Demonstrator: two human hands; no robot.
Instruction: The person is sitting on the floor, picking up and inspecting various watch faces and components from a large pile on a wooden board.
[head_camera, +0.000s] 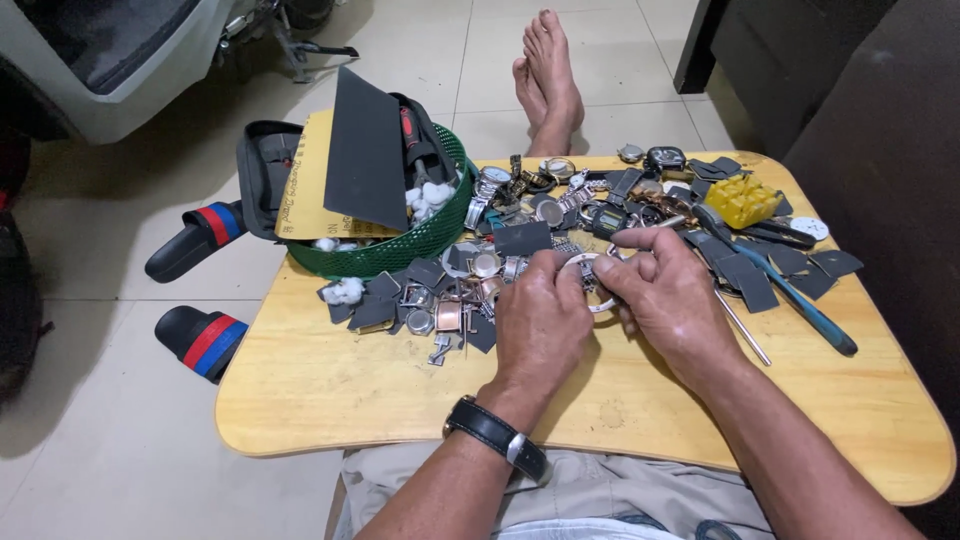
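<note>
Both hands meet over the middle of a low wooden table (330, 400). Left hand (540, 320), black wristwatch (497, 437) on its wrist, and right hand (665, 295) pinch a round silver watch case (592, 280) between them, fingertips pressed together on its rim; the case sits in the gap between the two thumbs, just above the tabletop, partly hidden by the fingers. Directly behind and left of the hands lies a dense scatter of watch parts (455, 300): metal cases, bands, dark grey square pads. More watches and pads spread toward the table's far edge. Just right of the right hand, a thin metal rod (745, 330) and a blue-handled tool (800, 300) lie slantwise, near but not touching the hand. A yellow block (741, 201) rests further back on the right. At the far left corner sits a green mesh basket (420, 245) holding a yellow card, a dark grey sheet (365, 150), a red-handled tool and white cotton wads. Two striped sandals (200, 290) lie on the tiled floor beside the table; bare feet (548, 80) show beyond it.
</note>
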